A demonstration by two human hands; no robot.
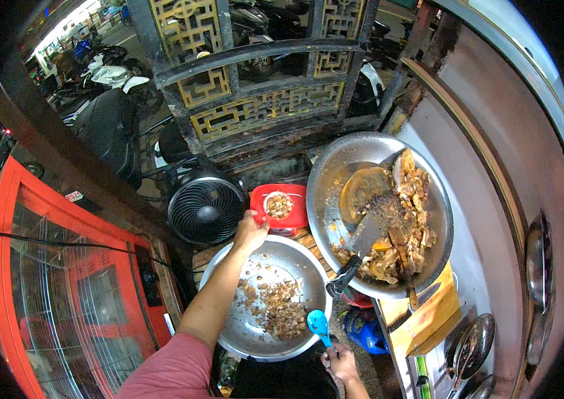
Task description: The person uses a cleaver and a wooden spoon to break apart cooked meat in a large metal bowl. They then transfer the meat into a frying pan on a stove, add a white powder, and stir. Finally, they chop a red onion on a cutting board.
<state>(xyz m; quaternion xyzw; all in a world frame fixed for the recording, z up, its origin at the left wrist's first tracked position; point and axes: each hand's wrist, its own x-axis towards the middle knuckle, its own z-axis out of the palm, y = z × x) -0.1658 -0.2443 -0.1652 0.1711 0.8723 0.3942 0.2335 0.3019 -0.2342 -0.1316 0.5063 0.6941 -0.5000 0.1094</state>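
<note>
My left hand (pixel 252 233) reaches across a wide metal basin (pixel 229 326) and grips the near left corner of a red plastic tray (pixel 296 202). On that tray sits a small round white container holding chopped food (pixel 279 205), seemingly meat. Below on the right, my right hand (pixel 342 363) grasps the handle of a blue plastic spoon (pixel 318 323), whose bowl is over the basin's right rim and carries a few dark bits. Chopped brownish food (pixel 282 309) lies scattered across the basin's bottom.
A larger metal basin (pixel 324 249) at right holds cooked pieces and a black-handled spatula (pixel 344 277). A black fan (pixel 206 213) stands left of the tray. Near the right wall are a wooden board (pixel 429 311) with a knife and dark pans (pixel 474 346). A red glass-fronted cabinet (pixel 7 224) borders the left.
</note>
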